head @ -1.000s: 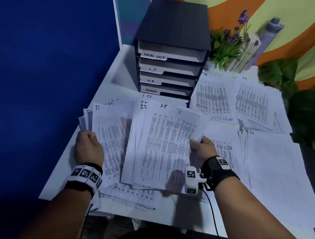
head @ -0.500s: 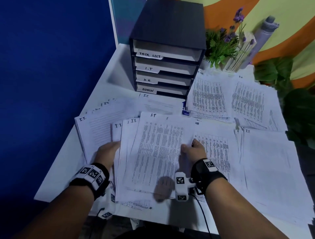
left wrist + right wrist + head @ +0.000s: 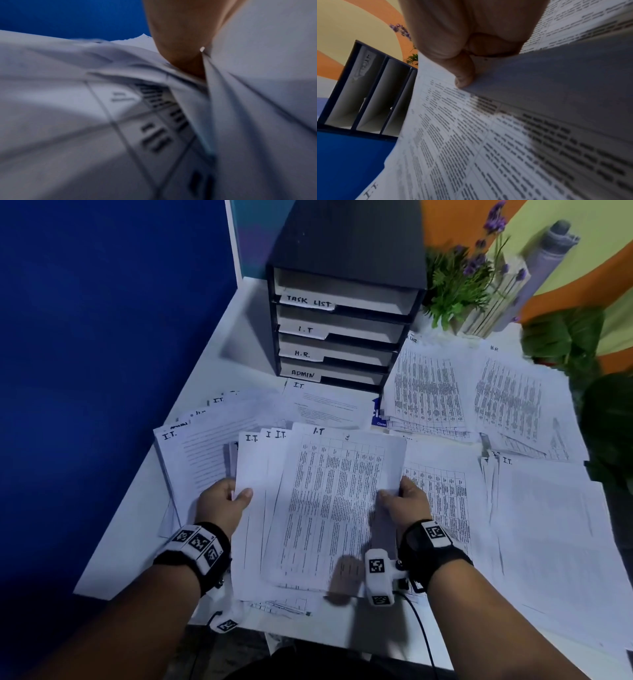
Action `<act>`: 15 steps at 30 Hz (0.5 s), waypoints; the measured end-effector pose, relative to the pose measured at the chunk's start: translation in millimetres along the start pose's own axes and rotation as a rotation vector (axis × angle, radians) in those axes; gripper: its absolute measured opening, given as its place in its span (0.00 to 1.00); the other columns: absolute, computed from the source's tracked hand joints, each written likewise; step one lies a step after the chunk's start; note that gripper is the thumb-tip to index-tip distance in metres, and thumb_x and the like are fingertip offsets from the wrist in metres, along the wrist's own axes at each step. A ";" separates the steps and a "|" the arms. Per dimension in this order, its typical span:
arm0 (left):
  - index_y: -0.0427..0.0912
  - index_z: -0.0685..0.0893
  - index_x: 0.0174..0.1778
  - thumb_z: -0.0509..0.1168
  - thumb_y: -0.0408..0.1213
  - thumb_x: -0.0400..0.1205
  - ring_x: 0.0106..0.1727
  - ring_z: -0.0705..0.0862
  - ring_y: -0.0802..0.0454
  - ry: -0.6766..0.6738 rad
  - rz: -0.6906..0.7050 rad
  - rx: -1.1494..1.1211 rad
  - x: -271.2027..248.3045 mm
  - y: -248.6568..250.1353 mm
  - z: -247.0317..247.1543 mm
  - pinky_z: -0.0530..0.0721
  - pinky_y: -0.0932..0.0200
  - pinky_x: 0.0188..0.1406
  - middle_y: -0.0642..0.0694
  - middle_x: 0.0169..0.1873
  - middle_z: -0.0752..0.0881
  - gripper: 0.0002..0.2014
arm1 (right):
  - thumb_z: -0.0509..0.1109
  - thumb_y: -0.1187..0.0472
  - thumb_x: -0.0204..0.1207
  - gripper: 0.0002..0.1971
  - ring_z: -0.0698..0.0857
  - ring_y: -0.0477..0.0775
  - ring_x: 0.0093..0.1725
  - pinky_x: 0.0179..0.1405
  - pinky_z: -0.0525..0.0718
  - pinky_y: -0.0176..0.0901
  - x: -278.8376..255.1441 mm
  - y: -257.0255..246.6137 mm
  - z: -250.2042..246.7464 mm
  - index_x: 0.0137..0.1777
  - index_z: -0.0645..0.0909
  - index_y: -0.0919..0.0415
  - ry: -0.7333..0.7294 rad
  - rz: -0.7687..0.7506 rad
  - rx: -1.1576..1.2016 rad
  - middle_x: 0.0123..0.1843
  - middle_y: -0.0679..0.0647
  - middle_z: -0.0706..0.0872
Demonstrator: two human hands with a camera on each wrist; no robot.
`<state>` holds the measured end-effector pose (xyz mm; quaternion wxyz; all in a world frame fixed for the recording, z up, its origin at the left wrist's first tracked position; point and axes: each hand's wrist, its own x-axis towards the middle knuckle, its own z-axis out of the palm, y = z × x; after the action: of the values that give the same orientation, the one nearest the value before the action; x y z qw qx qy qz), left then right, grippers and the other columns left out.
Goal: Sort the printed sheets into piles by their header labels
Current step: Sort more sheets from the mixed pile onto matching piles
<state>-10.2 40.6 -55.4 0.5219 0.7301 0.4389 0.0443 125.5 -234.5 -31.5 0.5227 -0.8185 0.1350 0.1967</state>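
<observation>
Step in hand, as I read it: gathering the I.T. sheets into one pile. Both hands hold a fanned stack of I.T. sheets [image 3: 318,508] over the front edge of the desk [image 3: 219,344], near its front-left corner; headers "I.T." show on several fanned tops. Left hand [image 3: 222,505] pinches the stack's left edge, thumb on top, fingers hidden under the paper. Right hand [image 3: 407,501] pinches the right edge the same way; in the right wrist view the thumb [image 3: 464,75] presses down on the printed table page, fingers curled beneath. Left wrist view is blurred, only a bit of hand against paper, so finger detail there can't be told. Both forearms come in from the near edge, wrists roughly level, palms facing inward toward each other across the stack. More I.T. sheets [image 3: 191,460] lie under and left of the stack toward the left edge, another I.T. page [image 3: 329,405] just in front of the drawer organiser [image 3: 342,313] at the back. Other piles: tabled sheets [image 3: 428,392] and H.R. sheets [image 3: 507,402] toward the back-right, an I.T.-marked pile [image 3: 548,525] along the right edge. Next move likely calls for squaring the fan by pushing the edges together, then setting it down on one I.T. pile; loose sheets may slip from the fan.
</observation>
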 end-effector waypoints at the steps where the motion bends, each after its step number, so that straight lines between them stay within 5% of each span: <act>1: 0.36 0.84 0.47 0.73 0.39 0.79 0.42 0.81 0.47 0.017 0.014 0.008 0.0 -1.0 -0.3 0.78 0.57 0.44 0.43 0.41 0.83 0.09 | 0.68 0.72 0.74 0.10 0.84 0.60 0.41 0.42 0.86 0.55 0.5 -0.1 -1.9 0.48 0.79 0.56 0.012 -0.031 -0.027 0.44 0.61 0.86; 4: 0.39 0.81 0.53 0.75 0.33 0.77 0.45 0.79 0.47 0.077 0.011 -0.022 -3.3 2.8 -0.4 0.76 0.58 0.45 0.44 0.46 0.81 0.12 | 0.66 0.71 0.76 0.09 0.83 0.59 0.40 0.39 0.84 0.49 1.4 -1.2 -3.6 0.51 0.76 0.56 0.015 -0.071 -0.074 0.43 0.59 0.85; 7: 0.49 0.75 0.63 0.77 0.30 0.73 0.54 0.83 0.47 0.095 -0.022 -0.158 -5.9 8.8 -0.1 0.81 0.52 0.55 0.46 0.56 0.83 0.25 | 0.66 0.74 0.75 0.10 0.83 0.57 0.43 0.41 0.83 0.47 3.8 2.1 -2.7 0.44 0.78 0.57 -0.009 -0.079 -0.052 0.43 0.58 0.85; 11: 0.47 0.71 0.71 0.77 0.27 0.73 0.49 0.85 0.50 0.082 -0.018 -0.258 -8.9 14.9 1.6 0.80 0.55 0.50 0.51 0.49 0.85 0.33 | 0.61 0.87 0.71 0.16 0.85 0.57 0.47 0.32 0.85 0.37 4.7 3.1 -1.0 0.33 0.78 0.66 -0.159 -0.012 0.397 0.57 0.62 0.86; 15: 0.48 0.80 0.64 0.78 0.28 0.72 0.53 0.87 0.51 0.009 0.014 -0.255 -6.3 14.9 -0.1 0.82 0.58 0.53 0.51 0.53 0.88 0.26 | 0.60 0.84 0.71 0.24 0.80 0.56 0.38 0.26 0.82 0.37 6.7 -6.4 -0.4 0.22 0.82 0.61 -0.187 0.044 0.566 0.39 0.59 0.85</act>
<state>-5.2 35.3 -41.0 0.6082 0.6607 0.4269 0.1067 134.2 -232.2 -29.3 0.7358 -0.6156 0.1532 0.2371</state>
